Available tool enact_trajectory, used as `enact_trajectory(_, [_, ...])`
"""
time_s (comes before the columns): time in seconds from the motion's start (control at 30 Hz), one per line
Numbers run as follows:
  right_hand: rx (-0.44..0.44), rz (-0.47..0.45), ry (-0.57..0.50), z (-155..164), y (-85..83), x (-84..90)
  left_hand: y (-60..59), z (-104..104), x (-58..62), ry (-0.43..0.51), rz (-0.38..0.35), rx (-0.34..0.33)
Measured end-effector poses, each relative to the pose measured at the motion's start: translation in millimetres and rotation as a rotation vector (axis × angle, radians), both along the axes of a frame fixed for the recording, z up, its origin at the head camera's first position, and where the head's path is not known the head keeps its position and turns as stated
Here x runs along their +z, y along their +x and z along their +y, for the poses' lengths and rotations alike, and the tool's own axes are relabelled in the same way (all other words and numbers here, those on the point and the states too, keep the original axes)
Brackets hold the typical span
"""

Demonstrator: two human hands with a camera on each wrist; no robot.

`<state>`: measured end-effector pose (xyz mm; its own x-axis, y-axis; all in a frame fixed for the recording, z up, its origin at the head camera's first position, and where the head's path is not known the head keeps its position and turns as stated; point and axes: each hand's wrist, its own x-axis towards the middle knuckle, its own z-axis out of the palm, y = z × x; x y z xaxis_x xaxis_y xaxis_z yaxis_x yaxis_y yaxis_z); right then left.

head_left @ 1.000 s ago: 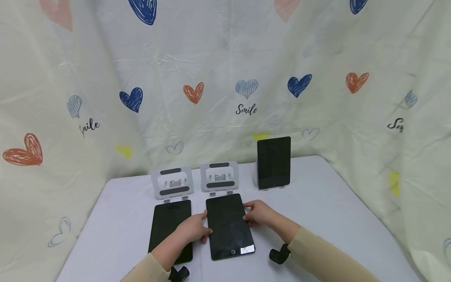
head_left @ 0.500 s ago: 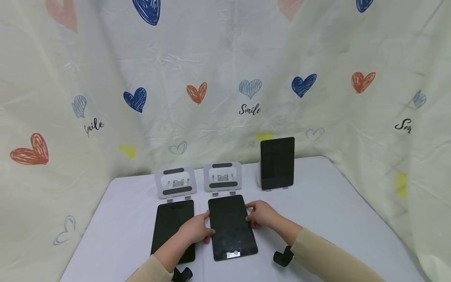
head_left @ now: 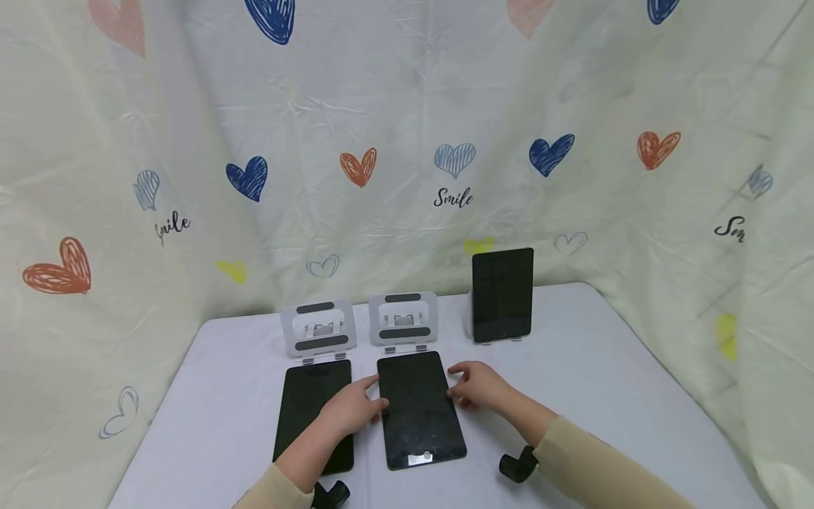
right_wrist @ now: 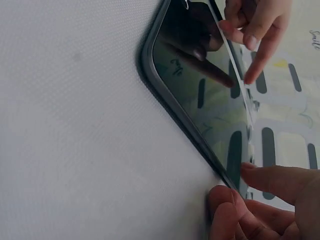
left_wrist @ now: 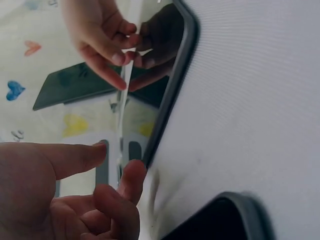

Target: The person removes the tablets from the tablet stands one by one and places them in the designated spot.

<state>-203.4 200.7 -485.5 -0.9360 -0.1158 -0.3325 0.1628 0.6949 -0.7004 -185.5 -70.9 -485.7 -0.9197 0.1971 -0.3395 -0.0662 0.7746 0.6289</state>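
Observation:
A black tablet [head_left: 420, 410] lies flat on the white table in front of the middle stand. My left hand [head_left: 352, 408] is at its left edge. In the left wrist view, the left thumb and index finger are spread, the thumb raised off the glass. My right hand [head_left: 477, 385] hovers beside the right edge, fingers loosely bent. The right wrist view has its thumb [right_wrist: 250, 167] over the rim and other fingers low beside the edge. Another black tablet [head_left: 311, 396] lies to the left, partly under my left forearm.
Two grey-white tablet stands [head_left: 320, 329] with dark pads are at the back, one behind each flat tablet. To their right, a third black tablet [head_left: 502, 295] leans upright on its stand. Behind the table [head_left: 591, 353] hangs a curtain [head_left: 394, 233] with printed hearts.
My left thumb has come up off the glass, and the right fingers have drawn slightly away from the edge. The middle tablet stays flat. The head view has shifted a little.

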Motion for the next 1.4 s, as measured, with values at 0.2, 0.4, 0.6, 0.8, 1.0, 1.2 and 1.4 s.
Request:
enact_trajectory(0.2, [0.001, 0.039, -0.003, 6.6, 2.1, 4.0, 0.4, -3.2, 4.2, 0.083, 0.008, 0.034])
enact_trajectory(0.4, [0.028, 0.104, -0.023, 16.1, 3.9, 8.2, -0.6, 0.2, 8.5, 0.088, 0.057, 0.041])
enact_trajectory(0.6, [0.043, 0.131, -0.025, 27.2, -0.1, 11.2, -4.6, 6.5, 11.0, 0.083, 0.116, 0.020])
enact_trajectory(0.8, [0.049, 0.142, -0.050, 40.8, -5.9, 12.9, -9.4, 16.7, 11.5, 0.121, 0.150, 0.002])
enact_trajectory(1.0, [0.049, 0.166, -0.088, 56.6, -9.3, 10.8, -10.5, 32.2, 16.0, 0.147, 0.161, 0.009])
enact_trajectory(1.2, [0.031, 0.192, -0.080, 74.8, -12.6, 15.9, -17.5, 50.1, 19.3, 0.180, 0.178, -0.006])
enact_trajectory(1.4, [0.021, 0.216, -0.063, 90.5, -17.2, 23.8, -28.4, 64.8, 17.4, 0.233, 0.211, 0.018])
